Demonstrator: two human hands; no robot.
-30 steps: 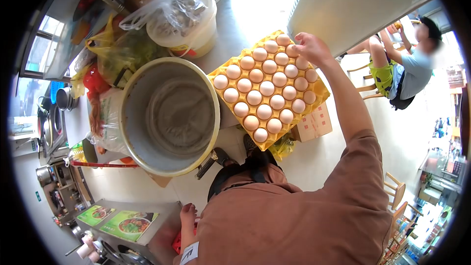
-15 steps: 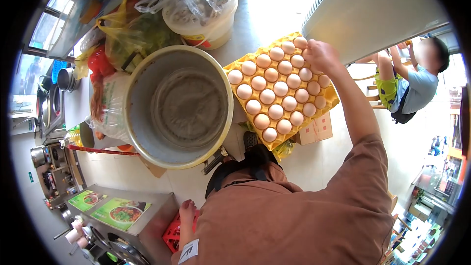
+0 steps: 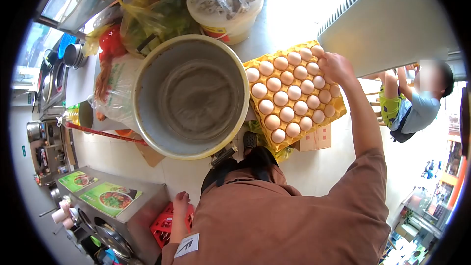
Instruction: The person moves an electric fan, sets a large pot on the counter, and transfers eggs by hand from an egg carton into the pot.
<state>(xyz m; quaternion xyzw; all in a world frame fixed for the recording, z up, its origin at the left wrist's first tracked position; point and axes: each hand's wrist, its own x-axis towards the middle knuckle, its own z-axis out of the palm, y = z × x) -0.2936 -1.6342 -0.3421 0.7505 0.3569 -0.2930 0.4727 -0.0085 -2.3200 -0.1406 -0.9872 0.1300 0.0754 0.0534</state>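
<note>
A yellow egg tray [image 3: 255, 62] filled with brown eggs [image 3: 294, 92] sits to the right of a big grey pot. My right hand [image 3: 338, 68] reaches over the tray's far right side, its fingers bent down among the eggs there. Those fingertips hide whatever they grip. Down at my left side hangs my left hand [image 3: 181, 199], its fingers curled in and nothing visible in them. The large round pot [image 3: 142, 91] has a pale rim and a smooth grey inside.
Behind the pot stand a white bucket [image 3: 248, 12] with a plastic bag on top and bags of vegetables [image 3: 164, 22]. A cardboard box [image 3: 315, 139] and red crate [image 3: 164, 225] are below. A person [image 3: 424, 105] sits at right, beyond a grey panel [image 3: 392, 24].
My view has shifted, so the pot and tray appear farther right. My right hand stays at the same side of the tray with its fingers bent. The left hand still hangs low.
</note>
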